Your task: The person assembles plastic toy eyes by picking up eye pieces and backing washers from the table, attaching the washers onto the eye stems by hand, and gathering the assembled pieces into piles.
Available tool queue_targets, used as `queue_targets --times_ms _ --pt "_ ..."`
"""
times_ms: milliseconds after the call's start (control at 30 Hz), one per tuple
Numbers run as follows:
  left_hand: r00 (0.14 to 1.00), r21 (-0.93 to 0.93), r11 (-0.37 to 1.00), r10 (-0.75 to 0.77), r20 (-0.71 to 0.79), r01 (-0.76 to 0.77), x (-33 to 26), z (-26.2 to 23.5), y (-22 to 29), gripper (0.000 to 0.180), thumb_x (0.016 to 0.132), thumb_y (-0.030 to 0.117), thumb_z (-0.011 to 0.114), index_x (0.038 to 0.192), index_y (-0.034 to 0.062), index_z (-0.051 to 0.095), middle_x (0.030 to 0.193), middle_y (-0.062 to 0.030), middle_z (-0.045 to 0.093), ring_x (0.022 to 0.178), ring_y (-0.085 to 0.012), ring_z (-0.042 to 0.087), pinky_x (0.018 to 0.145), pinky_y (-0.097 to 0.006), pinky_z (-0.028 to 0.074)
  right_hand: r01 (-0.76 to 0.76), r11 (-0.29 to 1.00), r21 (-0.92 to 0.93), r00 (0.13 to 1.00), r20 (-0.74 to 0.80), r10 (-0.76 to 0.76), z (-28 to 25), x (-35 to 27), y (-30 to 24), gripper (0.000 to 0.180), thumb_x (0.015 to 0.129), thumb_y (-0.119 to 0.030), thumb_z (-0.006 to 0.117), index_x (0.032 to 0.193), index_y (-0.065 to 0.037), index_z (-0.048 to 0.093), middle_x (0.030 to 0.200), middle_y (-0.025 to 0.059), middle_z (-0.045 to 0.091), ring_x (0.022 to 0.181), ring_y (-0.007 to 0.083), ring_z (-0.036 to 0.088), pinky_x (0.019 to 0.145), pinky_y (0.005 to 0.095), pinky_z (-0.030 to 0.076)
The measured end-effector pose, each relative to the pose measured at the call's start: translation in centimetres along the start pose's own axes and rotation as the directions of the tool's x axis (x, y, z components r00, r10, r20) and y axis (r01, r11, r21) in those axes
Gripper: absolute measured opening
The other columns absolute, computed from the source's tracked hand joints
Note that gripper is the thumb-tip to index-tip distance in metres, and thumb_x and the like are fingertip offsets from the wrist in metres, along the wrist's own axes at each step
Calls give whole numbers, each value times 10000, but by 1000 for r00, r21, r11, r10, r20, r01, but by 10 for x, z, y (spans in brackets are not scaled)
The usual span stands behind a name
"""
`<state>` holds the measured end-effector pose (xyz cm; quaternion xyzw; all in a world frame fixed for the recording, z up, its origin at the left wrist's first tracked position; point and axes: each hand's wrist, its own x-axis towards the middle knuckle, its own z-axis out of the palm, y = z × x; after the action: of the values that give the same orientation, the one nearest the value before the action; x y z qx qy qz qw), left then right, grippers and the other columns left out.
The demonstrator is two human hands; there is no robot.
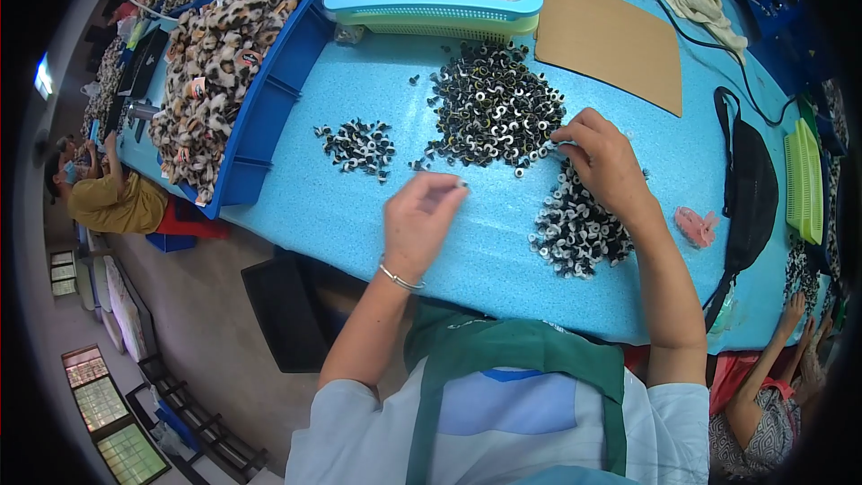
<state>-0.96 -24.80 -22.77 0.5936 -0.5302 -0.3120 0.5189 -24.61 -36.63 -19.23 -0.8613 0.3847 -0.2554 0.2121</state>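
Note:
Three heaps of small black-and-white plastic pieces lie on the speckled blue table [341,233]. The large heap [494,108] is in the middle, a small heap [357,145] lies to its left, and another heap [582,229] lies nearer on the right. My left hand [420,223], with a bracelet at the wrist, is in front of the large heap. Its thumb and fingers pinch a small dark piece [462,184]. My right hand [606,162] is at the large heap's right edge, over the near right heap. Its fingertips are pinched together on a small pale piece, partly hidden.
A blue basket [435,9] of white translucent pieces stands at the back. To the left is a blue bin [260,117] of spotted plush pieces. Cardboard [611,45], a black pouch [750,189] and a pink item [696,226] lie right. Other people sit at both sides.

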Motion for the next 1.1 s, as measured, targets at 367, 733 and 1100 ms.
queue_targets --times_ms 367,733,1100 --pt "876 578 667 433 214 -471 28 6 10 251 725 -10 698 970 35 658 928 -108 598 842 -296 567 740 -396 467 46 989 -139 995 89 -34 30 -2 22 82 790 -68 616 851 -53 563 866 152 554 788 368 577 709 452 480" --pt "722 391 609 538 434 -689 70 88 24 133 730 52 671 852 44 620 925 -104 567 871 -298 536 731 -410 432 -145 958 247 968 -165 189 -38 -21 3 111 806 -51 667 896 -10 617 860 119 592 788 263 589 721 342 481" --pt "879 80 899 398 265 -431 56 75 36 71 832 72 689 874 25 657 855 -92 632 709 -217 579 585 -311 444 -139 861 489 972 -100 213 -34 -46 -33 127 809 -41 669 920 -24 612 875 107 584 763 248 596 683 323 485"
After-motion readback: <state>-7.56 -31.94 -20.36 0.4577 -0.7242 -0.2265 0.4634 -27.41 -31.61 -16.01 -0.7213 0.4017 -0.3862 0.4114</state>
